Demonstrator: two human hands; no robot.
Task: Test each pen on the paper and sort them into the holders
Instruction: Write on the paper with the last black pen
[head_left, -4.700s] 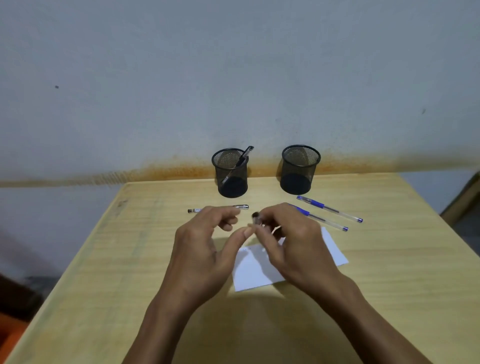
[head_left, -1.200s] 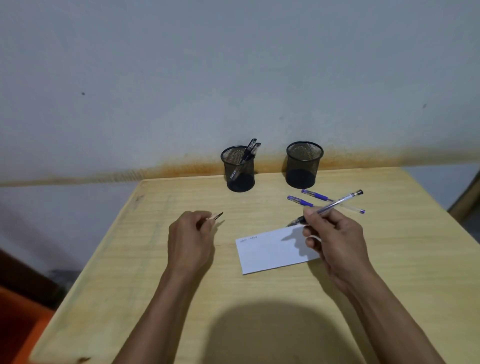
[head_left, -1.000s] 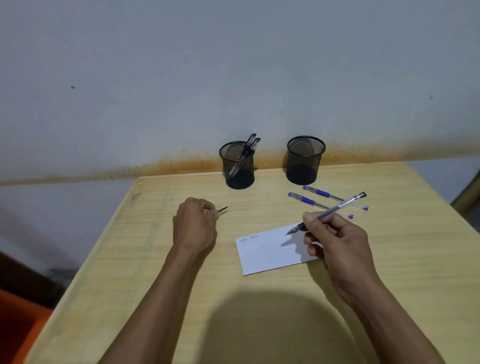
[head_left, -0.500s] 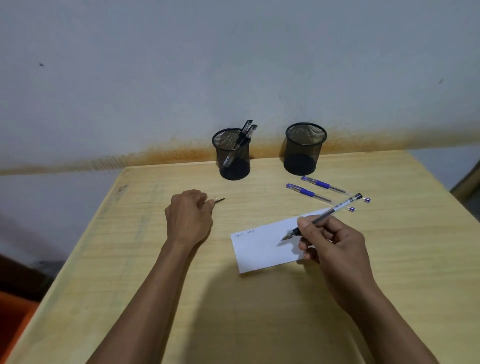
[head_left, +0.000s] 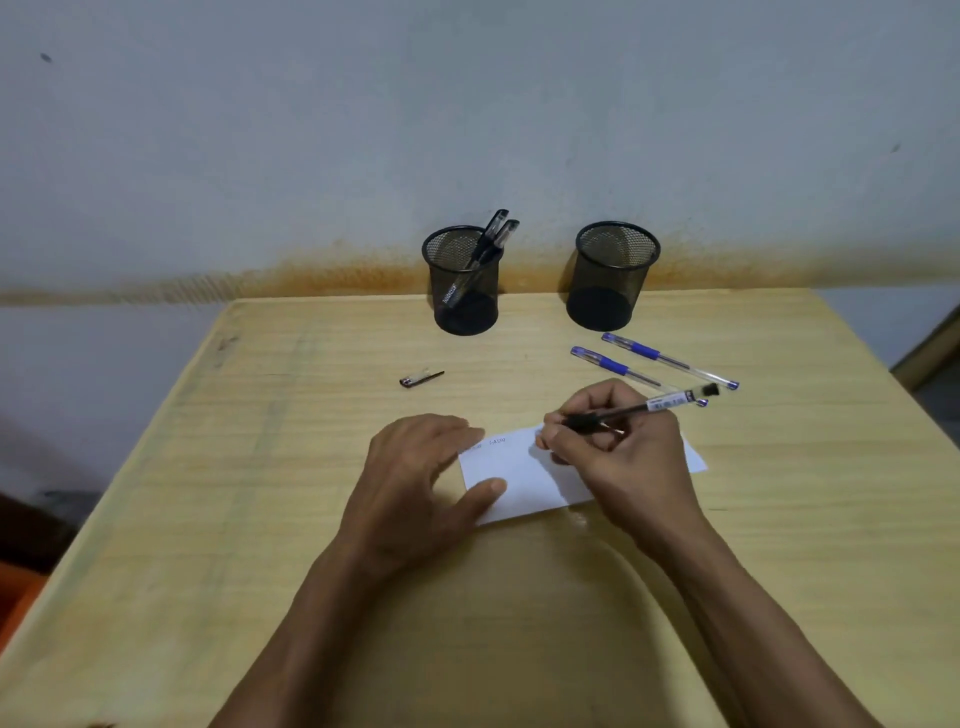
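Wooden desk (head_left: 779, 519), pale yellow, grain running side to side, set against a grey wall with a rust-coloured stain along its base.

White paper (head_left: 514, 478): lies flat at desk centre, faint scribbles near its far left corner.

Left hand (head_left: 415, 483): palm down at 9 o'clock of the paper, fingers relaxed and fairly straight, fingertips on the sheet's far left corner, thumb pressing its left edge. Forearm enters from the near edge, angled up and right.

Right hand (head_left: 618, 457): over the paper's right half, grip pinching a black pen (head_left: 644, 405) between thumb and fingers. Pen slopes low, tail end pointing toward 2 o'clock, tip aimed at the sheet's far edge; the tip itself is hidden by the fingers. Forearm enters from the near right.

Pen cap (head_left: 421, 378): loose on the desk at 11 o'clock of the paper, apart from both hands.

Two blue pens (head_left: 623, 368): side by side on the desk at 1 o'clock of the paper, capped.

Left holder (head_left: 462, 280): black mesh, far edge, two black pens (head_left: 493, 234) leaning inside.

Right holder (head_left: 613, 275): black mesh, at 3 o'clock of the left one.
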